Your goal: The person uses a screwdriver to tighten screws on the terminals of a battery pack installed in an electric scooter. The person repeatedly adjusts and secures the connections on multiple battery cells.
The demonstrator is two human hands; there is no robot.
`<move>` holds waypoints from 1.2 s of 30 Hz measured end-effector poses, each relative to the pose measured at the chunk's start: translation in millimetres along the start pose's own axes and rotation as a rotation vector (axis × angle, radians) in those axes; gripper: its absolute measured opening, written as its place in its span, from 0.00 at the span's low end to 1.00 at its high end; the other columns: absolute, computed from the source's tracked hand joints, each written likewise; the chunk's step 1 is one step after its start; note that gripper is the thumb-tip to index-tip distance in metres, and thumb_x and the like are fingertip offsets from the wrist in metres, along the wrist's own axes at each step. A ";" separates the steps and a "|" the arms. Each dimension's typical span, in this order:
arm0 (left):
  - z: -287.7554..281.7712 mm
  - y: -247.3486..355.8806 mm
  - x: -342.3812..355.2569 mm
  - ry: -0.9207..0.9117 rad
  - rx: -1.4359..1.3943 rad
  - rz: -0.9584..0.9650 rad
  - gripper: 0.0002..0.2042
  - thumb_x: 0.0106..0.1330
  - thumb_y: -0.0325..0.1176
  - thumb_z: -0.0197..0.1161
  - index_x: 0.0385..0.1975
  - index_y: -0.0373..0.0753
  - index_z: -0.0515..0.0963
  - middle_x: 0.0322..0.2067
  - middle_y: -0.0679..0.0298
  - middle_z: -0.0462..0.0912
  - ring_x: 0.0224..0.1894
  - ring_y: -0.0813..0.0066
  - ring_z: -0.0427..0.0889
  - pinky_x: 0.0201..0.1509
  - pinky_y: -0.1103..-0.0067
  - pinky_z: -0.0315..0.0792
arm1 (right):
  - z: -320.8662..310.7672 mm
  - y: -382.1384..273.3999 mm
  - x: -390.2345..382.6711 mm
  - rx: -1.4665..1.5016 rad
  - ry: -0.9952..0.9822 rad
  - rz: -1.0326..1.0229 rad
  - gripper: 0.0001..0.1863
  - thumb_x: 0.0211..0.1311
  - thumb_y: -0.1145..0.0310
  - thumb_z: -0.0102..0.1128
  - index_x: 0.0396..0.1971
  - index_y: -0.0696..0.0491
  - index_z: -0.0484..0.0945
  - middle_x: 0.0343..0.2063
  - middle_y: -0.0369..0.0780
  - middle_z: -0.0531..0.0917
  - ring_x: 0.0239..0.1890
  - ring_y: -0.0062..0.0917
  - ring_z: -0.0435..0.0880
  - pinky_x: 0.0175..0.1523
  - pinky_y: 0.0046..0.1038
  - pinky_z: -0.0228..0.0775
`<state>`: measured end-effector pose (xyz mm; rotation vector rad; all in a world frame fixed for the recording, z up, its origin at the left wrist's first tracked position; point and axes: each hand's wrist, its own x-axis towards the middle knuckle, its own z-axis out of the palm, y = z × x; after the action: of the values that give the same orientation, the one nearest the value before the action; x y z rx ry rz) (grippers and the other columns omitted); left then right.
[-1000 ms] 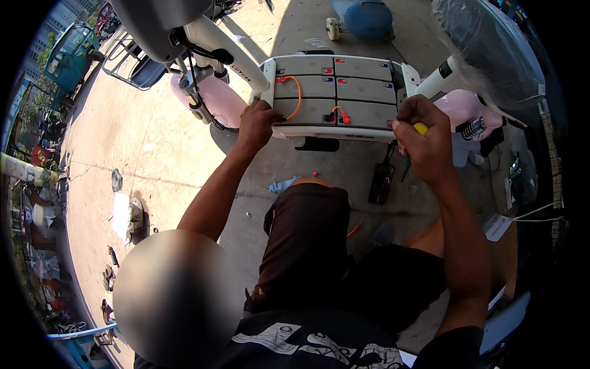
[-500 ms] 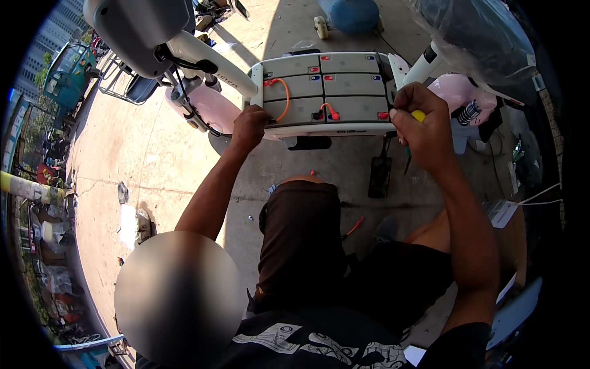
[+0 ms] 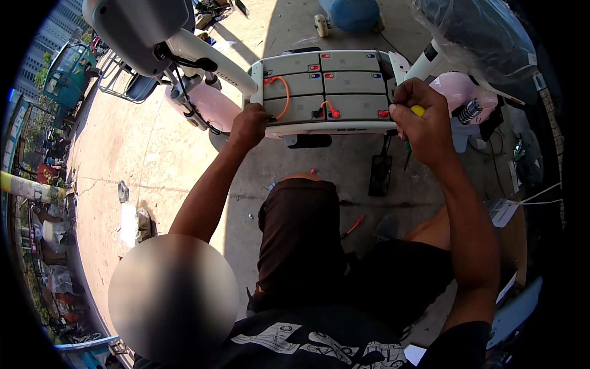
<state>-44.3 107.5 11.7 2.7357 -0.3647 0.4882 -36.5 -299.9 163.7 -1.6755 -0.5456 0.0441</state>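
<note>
A bank of grey batteries [image 3: 298,109] sits in the white-framed floor of an electric scooter. At its near left corner, my left hand [image 3: 249,125] is closed, fingertips at the lower end of an orange cable [image 3: 287,99]. That cable curves up to a red terminal cap at the left. A short orange jumper lead [image 3: 332,109] with a black and a red cap joins two near batteries. My right hand [image 3: 425,120] is closed round a screwdriver [image 3: 418,111] with a yellow and green handle, its shaft pointing down. Its fingertips are beside a red cap [image 3: 384,114] at the near right corner.
The scooter's white steering column [image 3: 212,66] rises at the left; its plastic-wrapped seat [image 3: 485,40] is at the right. A black pedal-like part [image 3: 380,175] hangs below the frame. A loose red-ended lead [image 3: 353,226] lies on the concrete, and a blue tank [image 3: 351,15] stands beyond.
My left hand has shifted slightly left. My right hand stays by the near right corner, and the screwdriver shaft has tilted a little.
</note>
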 end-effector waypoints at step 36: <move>3.4 16.4 -23.8 0.005 -0.081 -0.064 0.13 0.67 0.21 0.57 0.49 0.34 0.83 0.50 0.53 0.79 0.49 0.50 0.83 0.50 0.64 0.78 | 14.3 2.7 6.5 -0.116 -0.040 0.012 0.04 0.59 0.76 0.61 0.32 0.58 0.75 0.24 0.33 0.77 0.25 0.12 0.73 0.31 0.20 0.66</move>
<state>-70.0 95.9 4.4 2.6582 -0.2890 0.4532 -34.6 -284.5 160.2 -1.7946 -0.5773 0.0556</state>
